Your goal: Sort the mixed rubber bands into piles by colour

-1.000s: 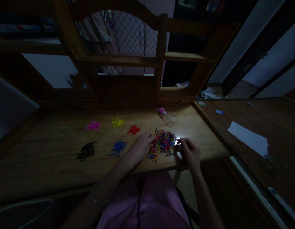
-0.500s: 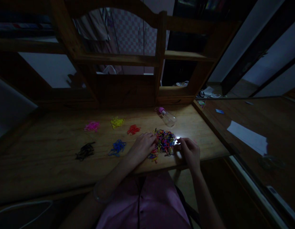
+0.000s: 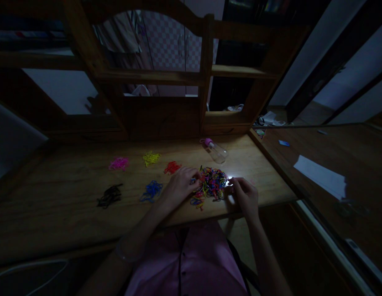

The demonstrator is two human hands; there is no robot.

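Note:
A tangled heap of mixed-colour rubber bands (image 3: 213, 183) lies on the wooden desk between my hands. At its left edge, my left hand (image 3: 181, 185) is closed in a pinch, with a bit of blue band showing between thumb and fingers. My right hand (image 3: 247, 193) is at the heap's right edge, thumb and forefinger pressed together; what they pinch is too small and dark to make out. Sorted by colour to the left are red bands (image 3: 172, 167), blue bands (image 3: 152, 191), yellow bands (image 3: 151, 158), pink bands (image 3: 119, 163) and black bands (image 3: 110, 195).
Behind the heap, a clear bottle (image 3: 218, 153) with a purple cap lies on its side. A wooden shelf frame (image 3: 163, 117) rises along the back of the desk (image 3: 61, 181). On the brown surface at right are a white paper (image 3: 320, 176) and a small blue card (image 3: 284, 143).
My left hand has drawn back slightly to the left from the heap, and a bit of blue now shows at its fingertips. My right hand has barely moved.

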